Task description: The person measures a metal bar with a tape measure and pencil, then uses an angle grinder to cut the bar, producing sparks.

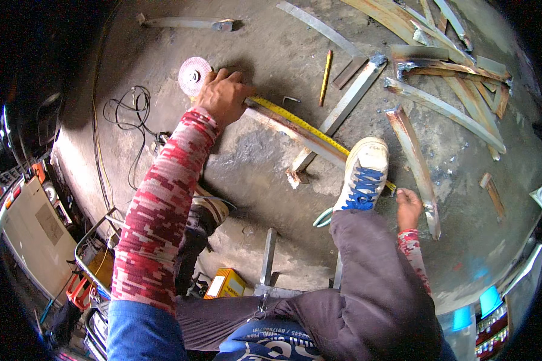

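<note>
A yellow tape measure [301, 124] lies stretched along a rusty metal bar [298, 137], which slants from upper left to lower right. My left hand [224, 96] is closed over the upper-left end of tape and bar; its palm side is hidden. Just beyond those knuckles sits a round pinkish disc [194, 77] with a central nut, its tool mostly covered by the hand. At the lower-right end, my right hand [409, 209] is curled with its fingertips at the tape's end. My white shoe with blue laces [365, 173] covers part of the bar between both hands.
Another metal bar [358, 93] crosses underneath. A yellow pencil-like stick [326, 78] lies beyond it. Rusty metal lengths [451, 111] pile at the right. Black cable [140, 114] coils at the left. Near my legs stand a yellow box [226, 284] and a metal frame [269, 259].
</note>
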The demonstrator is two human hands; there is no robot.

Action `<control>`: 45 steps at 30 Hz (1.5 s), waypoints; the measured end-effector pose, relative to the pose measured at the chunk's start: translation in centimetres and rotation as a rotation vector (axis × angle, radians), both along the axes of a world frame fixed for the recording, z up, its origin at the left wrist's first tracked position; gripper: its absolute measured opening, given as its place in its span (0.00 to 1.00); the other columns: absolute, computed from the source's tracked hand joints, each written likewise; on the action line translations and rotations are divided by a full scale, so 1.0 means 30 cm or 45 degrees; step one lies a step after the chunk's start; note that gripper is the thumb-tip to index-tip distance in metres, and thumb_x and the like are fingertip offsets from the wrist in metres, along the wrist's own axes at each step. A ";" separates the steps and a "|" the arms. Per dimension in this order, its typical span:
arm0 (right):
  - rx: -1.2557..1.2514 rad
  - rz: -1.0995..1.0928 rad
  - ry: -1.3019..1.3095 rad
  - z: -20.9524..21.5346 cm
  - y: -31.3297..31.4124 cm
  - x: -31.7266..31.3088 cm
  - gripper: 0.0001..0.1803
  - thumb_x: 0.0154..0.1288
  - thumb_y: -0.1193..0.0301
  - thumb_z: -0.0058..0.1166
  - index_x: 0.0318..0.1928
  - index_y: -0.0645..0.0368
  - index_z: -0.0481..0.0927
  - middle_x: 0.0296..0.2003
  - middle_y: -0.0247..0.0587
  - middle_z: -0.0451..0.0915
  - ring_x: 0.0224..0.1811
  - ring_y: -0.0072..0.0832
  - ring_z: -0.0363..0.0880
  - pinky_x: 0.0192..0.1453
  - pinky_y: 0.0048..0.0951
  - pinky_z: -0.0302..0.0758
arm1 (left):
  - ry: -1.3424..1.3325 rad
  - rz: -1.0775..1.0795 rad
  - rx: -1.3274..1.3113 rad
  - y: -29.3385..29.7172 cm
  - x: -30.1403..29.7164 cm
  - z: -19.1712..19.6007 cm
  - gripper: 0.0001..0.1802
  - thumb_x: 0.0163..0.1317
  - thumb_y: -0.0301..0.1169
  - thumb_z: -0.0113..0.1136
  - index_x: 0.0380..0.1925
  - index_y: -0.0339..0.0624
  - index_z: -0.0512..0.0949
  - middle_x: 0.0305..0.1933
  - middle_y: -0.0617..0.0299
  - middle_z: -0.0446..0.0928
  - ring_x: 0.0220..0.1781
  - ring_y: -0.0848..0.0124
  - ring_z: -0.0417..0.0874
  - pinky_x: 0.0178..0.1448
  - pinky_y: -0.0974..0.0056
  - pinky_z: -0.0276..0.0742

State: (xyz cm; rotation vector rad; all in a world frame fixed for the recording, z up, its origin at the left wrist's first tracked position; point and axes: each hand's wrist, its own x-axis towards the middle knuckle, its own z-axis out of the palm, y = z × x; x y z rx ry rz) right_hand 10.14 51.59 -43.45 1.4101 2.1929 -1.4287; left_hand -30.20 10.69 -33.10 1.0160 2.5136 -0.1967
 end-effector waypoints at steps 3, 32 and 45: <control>-0.012 0.011 -0.049 0.002 -0.010 -0.005 0.10 0.72 0.70 0.63 0.46 0.64 0.87 0.38 0.33 0.86 0.40 0.21 0.80 0.49 0.26 0.77 | -0.028 0.028 -0.028 -0.005 0.008 0.003 0.20 0.62 0.35 0.64 0.54 0.67 0.88 0.56 0.60 0.81 0.65 0.57 0.76 0.72 0.47 0.67; -0.069 -0.006 0.036 0.025 -0.068 0.012 0.09 0.72 0.73 0.63 0.48 0.64 0.85 0.42 0.37 0.86 0.45 0.25 0.83 0.54 0.30 0.79 | -0.101 0.149 0.092 0.024 0.019 0.014 0.20 0.56 0.34 0.68 0.51 0.59 0.89 0.51 0.58 0.81 0.63 0.54 0.76 0.65 0.46 0.73; 0.470 0.515 0.808 0.393 -0.250 -0.669 0.11 0.70 0.76 0.59 0.51 0.64 0.81 0.47 0.47 0.83 0.48 0.39 0.83 0.56 0.39 0.78 | -0.071 0.048 0.795 0.352 -0.021 0.100 0.42 0.54 0.30 0.71 0.71 0.44 0.67 0.53 0.42 0.77 0.57 0.42 0.79 0.62 0.45 0.78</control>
